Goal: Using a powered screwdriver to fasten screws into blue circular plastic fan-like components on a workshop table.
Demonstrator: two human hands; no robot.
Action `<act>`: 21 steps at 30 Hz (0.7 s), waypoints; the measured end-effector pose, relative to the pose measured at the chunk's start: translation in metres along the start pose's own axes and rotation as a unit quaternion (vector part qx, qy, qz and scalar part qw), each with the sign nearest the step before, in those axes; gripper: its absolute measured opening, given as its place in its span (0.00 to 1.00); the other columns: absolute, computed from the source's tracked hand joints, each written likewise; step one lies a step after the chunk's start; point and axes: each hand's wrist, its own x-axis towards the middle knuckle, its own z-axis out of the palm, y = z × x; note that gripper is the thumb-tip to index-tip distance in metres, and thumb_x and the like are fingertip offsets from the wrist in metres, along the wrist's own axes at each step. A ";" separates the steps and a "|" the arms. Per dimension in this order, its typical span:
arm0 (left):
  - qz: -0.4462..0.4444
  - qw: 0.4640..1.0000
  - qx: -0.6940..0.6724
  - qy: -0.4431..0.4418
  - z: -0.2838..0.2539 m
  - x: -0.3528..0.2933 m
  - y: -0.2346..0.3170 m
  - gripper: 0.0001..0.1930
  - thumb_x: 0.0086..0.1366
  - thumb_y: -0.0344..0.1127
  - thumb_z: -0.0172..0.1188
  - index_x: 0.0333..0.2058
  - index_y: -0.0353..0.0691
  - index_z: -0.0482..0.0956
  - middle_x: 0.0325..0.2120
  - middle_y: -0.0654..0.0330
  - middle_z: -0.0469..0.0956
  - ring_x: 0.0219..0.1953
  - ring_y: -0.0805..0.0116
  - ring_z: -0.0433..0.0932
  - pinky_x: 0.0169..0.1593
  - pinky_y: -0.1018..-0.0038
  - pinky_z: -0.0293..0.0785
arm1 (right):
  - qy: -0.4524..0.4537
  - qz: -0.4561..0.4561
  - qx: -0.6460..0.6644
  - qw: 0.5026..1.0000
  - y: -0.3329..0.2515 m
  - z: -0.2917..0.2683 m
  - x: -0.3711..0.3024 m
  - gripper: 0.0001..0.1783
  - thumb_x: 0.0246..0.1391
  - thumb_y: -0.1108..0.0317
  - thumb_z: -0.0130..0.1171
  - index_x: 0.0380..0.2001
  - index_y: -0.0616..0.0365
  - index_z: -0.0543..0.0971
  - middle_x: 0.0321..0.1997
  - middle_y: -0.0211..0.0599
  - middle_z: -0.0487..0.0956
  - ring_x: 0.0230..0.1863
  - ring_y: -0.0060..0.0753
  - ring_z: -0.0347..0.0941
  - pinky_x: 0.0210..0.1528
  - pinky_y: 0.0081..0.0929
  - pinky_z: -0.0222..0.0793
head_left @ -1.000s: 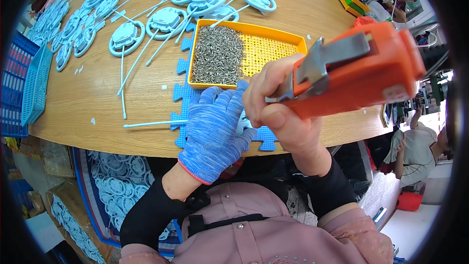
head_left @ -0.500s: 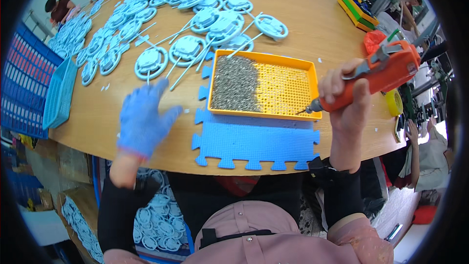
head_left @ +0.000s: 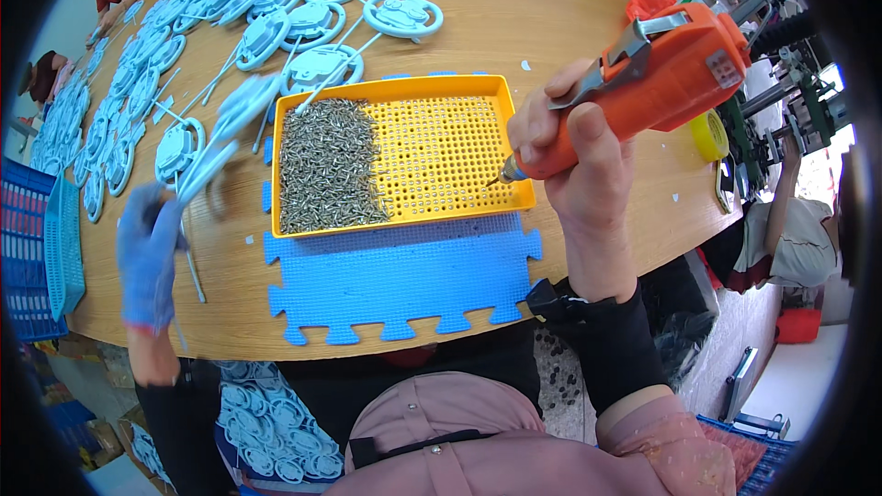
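Wooden surface point(head_left: 230, 285) ran beneath the work. At far left stood a blue basket point(head_left: 64, 248). Gloved left grip point(head_left: 152, 253), fingers closed, held 1 tilted, motion-blurred wheel point(head_left: 228, 133) left of the tray point(head_left: 395, 88); other wheels point(head_left: 402, 15) lay behind. Screws point(head_left: 329, 170) heaped the yellow tray's left part, and a blue mat point(head_left: 395, 276) showed in front. Bare right grip point(head_left: 593, 165), wrapped tightly round an orange driver point(head_left: 666, 78), kept its tip over the tray's right end, near yellow tape point(head_left: 709, 135).
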 end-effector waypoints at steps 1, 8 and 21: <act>-0.018 1.000 -0.002 0.011 -0.008 -0.018 -0.005 0.10 0.64 0.29 0.53 0.43 0.35 0.71 0.28 0.63 0.70 0.23 0.79 0.67 0.27 0.81 0.64 | -0.007 0.012 -0.002 1.000 0.002 -0.001 -0.002 0.21 0.53 0.52 0.61 0.38 0.56 0.68 0.22 0.30 0.70 0.22 0.25 0.67 0.26 0.23 0.63; -0.001 0.999 -0.009 -0.045 -0.065 -0.115 -0.079 0.08 0.62 0.22 0.54 0.40 0.37 0.73 0.31 0.64 0.70 0.28 0.76 0.70 0.33 0.79 0.69 | -0.024 0.002 -0.007 1.000 0.007 0.004 -0.003 0.17 0.55 0.55 0.59 0.37 0.55 0.68 0.22 0.31 0.71 0.22 0.25 0.68 0.27 0.23 0.65; 0.239 0.908 0.345 0.007 0.031 -0.056 0.005 0.36 0.45 0.46 0.68 0.52 0.36 0.70 0.43 0.48 0.74 0.44 0.51 0.73 0.51 0.59 0.65 | 0.030 -0.020 -0.017 0.999 0.013 0.022 -0.007 0.14 0.57 0.62 0.57 0.42 0.58 0.69 0.26 0.34 0.71 0.25 0.26 0.67 0.27 0.24 0.65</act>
